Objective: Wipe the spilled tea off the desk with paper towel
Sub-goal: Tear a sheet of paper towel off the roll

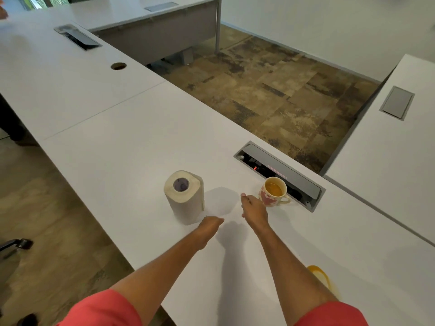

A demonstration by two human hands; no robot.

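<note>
Beige, soft paper towel roll (184,197) stands lower centre on the white counter (117,142); light, best gripped round its sides. Left hand (210,224) looks loosely curled, empty; right hand (254,209) relaxed, empty.

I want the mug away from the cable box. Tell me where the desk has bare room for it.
Bare desk stretches wide to the left beyond the paper towel roll, up to the round cable hole. A narrower strip lies between the roll and the mug, partly taken by both hands. It is crowded at the mug, against the open cable box. Near the right forearm lies the tea spill.
</note>
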